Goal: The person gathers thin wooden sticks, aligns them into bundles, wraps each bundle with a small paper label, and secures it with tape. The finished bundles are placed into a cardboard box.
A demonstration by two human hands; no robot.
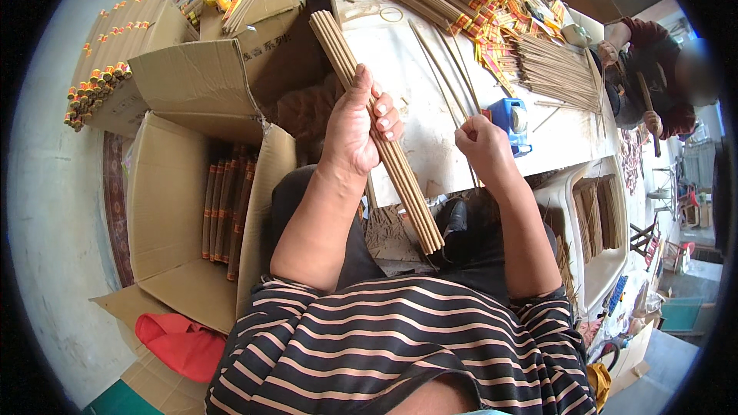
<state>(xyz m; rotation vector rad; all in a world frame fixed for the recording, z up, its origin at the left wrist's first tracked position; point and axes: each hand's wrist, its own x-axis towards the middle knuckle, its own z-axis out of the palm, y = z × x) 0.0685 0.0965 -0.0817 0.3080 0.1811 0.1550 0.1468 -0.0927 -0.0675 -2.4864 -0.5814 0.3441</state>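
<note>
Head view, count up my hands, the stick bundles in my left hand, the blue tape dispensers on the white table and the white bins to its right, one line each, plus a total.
Hands: 2 (left hand, right hand)
Held stick bundle: 1
Blue tape dispenser on the white table: 1
White bin: 1
Total: 5

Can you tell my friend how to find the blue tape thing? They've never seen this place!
Look for the big white table in front of the person wearing stripes. Toward its near edge, find the person's curled right hand, and right beside it is the tape dispenser. It's chunky and bright blue, while the sticks near it are thin and brown.
</note>
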